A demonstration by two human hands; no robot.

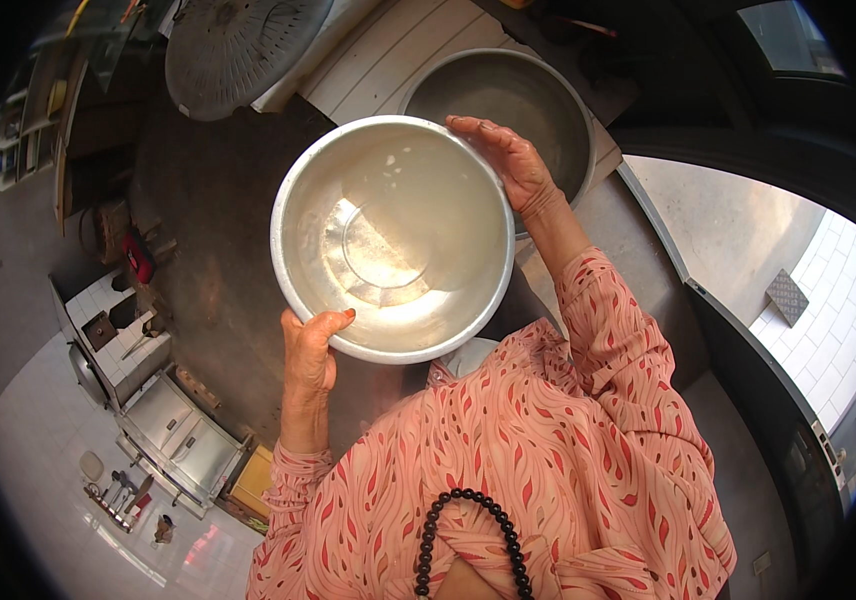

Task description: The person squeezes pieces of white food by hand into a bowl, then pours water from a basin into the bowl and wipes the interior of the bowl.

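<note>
A round metal basin (390,240) is held up in front of me, its inside facing the camera. Cloudy liquid seems to lie in it, with a few small pale bits near its upper part. My left hand (312,349) grips the lower left rim, thumb over the edge and the other fingers hidden behind. Against the upper right rim rests my right hand (507,161), its fingers along the outside. Partly behind the basin, a larger metal basin (585,112) stands on a light slatted surface.
The slatted wooden surface (375,60) lies at the top, beside a grey perforated round cover (244,52). A tiled stove (109,322) and metal cabinet (173,427) stand at the left. A dark door frame (743,337) runs along the right.
</note>
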